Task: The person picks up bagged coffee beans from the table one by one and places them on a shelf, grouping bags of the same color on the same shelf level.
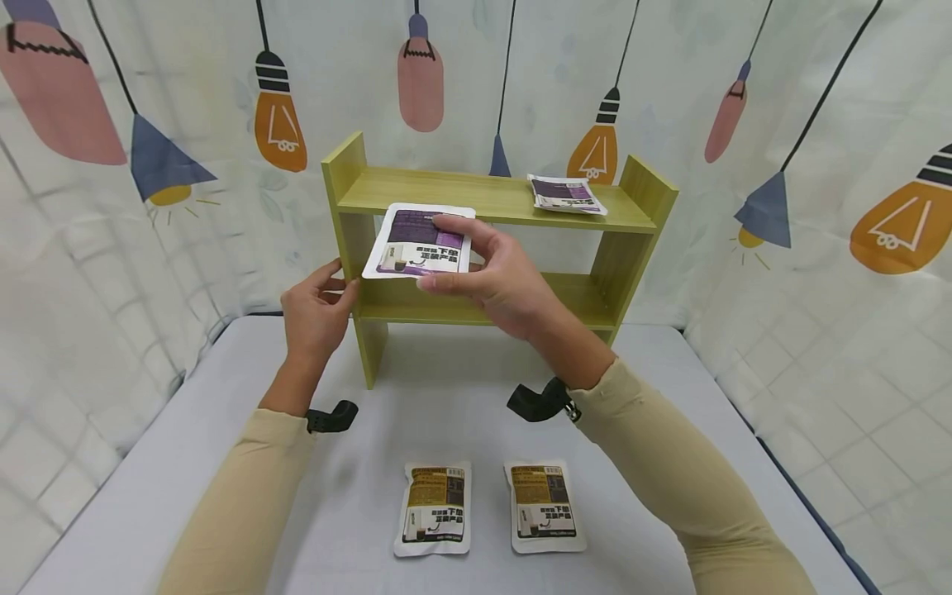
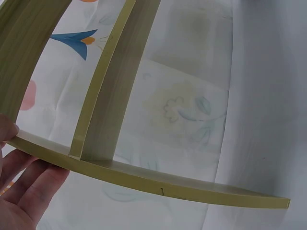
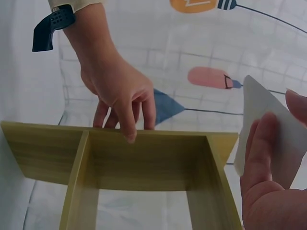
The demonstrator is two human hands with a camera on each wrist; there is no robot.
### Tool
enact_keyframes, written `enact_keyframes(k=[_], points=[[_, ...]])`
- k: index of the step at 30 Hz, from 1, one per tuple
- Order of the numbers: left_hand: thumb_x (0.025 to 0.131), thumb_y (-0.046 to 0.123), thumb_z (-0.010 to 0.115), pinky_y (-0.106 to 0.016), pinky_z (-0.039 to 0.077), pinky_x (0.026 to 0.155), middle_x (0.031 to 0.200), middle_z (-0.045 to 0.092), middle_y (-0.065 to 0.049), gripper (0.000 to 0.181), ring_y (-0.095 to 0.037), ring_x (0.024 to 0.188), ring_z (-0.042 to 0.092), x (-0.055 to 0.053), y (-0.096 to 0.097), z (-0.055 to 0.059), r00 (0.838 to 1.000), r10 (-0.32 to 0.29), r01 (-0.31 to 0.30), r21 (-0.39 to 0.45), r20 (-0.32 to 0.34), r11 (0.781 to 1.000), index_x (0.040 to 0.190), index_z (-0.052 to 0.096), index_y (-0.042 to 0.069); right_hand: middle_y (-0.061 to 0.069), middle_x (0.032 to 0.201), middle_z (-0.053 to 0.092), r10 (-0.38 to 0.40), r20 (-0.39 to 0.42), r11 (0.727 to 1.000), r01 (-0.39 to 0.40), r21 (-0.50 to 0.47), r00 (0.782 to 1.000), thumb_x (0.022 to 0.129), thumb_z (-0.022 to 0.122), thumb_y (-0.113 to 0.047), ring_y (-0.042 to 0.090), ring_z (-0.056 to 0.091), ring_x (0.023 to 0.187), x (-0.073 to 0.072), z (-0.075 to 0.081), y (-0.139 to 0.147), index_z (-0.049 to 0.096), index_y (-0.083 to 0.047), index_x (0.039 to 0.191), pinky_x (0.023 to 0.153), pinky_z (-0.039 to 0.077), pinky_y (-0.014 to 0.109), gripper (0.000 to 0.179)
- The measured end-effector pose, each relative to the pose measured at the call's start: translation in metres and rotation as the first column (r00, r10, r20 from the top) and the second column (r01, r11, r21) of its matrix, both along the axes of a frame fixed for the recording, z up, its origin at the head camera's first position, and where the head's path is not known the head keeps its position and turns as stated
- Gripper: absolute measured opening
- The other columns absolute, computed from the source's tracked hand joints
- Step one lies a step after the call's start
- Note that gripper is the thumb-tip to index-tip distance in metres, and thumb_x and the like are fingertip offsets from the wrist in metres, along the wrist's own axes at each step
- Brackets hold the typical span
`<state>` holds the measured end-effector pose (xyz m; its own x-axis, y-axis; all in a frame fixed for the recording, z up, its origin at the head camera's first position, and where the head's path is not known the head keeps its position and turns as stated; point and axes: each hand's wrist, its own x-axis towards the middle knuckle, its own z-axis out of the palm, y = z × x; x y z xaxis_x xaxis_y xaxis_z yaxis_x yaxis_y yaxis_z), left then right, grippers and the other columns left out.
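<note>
My right hand [image 1: 502,277] pinches a white pouch [image 1: 420,240] with a purple and white label, thumb below and fingers on top. The pouch is held up in front of the left part of a greenish wooden shelf [image 1: 446,194]. In the right wrist view the plain white back of this pouch [image 3: 268,129] faces the camera. My left hand [image 1: 318,310] grips the front edge of the shelf's left side panel [image 2: 144,184], thumb on the inner side and fingers outside. A similar purple-labelled pouch [image 1: 567,195] lies at the right end of the top board.
Two white pouches with brown and white labels, a left one [image 1: 435,508] and a right one [image 1: 545,506], lie side by side on the white tabletop [image 1: 357,512] near me. Behind the shelf hangs a white curtain [image 1: 491,49] printed with lamps and bulbs.
</note>
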<state>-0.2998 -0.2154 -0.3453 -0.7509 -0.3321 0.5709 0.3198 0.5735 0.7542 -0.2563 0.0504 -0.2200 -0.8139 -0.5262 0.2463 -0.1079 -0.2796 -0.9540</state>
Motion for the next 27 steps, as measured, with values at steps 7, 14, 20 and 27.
enact_keyframes(k=[7,14,20,27], points=[[0.099,0.03,0.066,-0.007,0.047,0.067,0.11,0.077,-0.018,0.043,-0.035,0.086,0.076,0.001,0.001,0.001,1.0,-0.002,0.002,-0.011,0.003,1.0,0.141,0.065,0.021,0.011,0.147,0.049,-0.022,-0.003,1.0,0.022,0.01,1.0,0.084,0.067,0.021,0.024,0.066,0.109,-0.004,0.003,-0.002,0.052,-0.009,0.149,0.086,0.06,0.023,0.073],[0.099,0.03,0.066,-0.009,0.05,0.069,0.11,0.078,-0.018,0.043,-0.035,0.087,0.076,0.002,0.0,0.002,1.0,0.002,-0.002,-0.008,0.017,1.0,0.141,0.065,0.021,0.012,0.144,0.052,-0.057,0.018,0.998,0.057,0.01,0.998,0.083,0.07,0.02,0.024,0.067,0.109,-0.007,0.006,-0.005,0.055,-0.01,0.147,0.087,0.059,0.024,0.072],[0.099,0.031,0.066,-0.022,0.059,0.075,0.11,0.078,-0.017,0.043,-0.034,0.088,0.076,0.003,0.001,0.002,1.0,0.002,-0.002,-0.008,0.026,1.0,0.142,0.064,0.022,0.012,0.142,0.053,-0.089,0.044,0.996,0.088,0.022,0.995,0.083,0.071,0.018,0.024,0.066,0.11,-0.01,0.008,-0.008,0.057,-0.009,0.146,0.086,0.059,0.022,0.07],[0.099,0.03,0.067,-0.016,0.057,0.072,0.109,0.078,-0.018,0.043,-0.035,0.087,0.077,0.002,0.0,0.002,1.0,-0.001,0.002,-0.012,0.008,1.0,0.141,0.064,0.022,0.01,0.142,0.053,-0.121,0.073,0.992,0.12,0.029,0.99,0.082,0.074,0.017,0.024,0.064,0.114,-0.013,0.011,-0.01,0.06,-0.009,0.143,0.088,0.059,0.022,0.068]])
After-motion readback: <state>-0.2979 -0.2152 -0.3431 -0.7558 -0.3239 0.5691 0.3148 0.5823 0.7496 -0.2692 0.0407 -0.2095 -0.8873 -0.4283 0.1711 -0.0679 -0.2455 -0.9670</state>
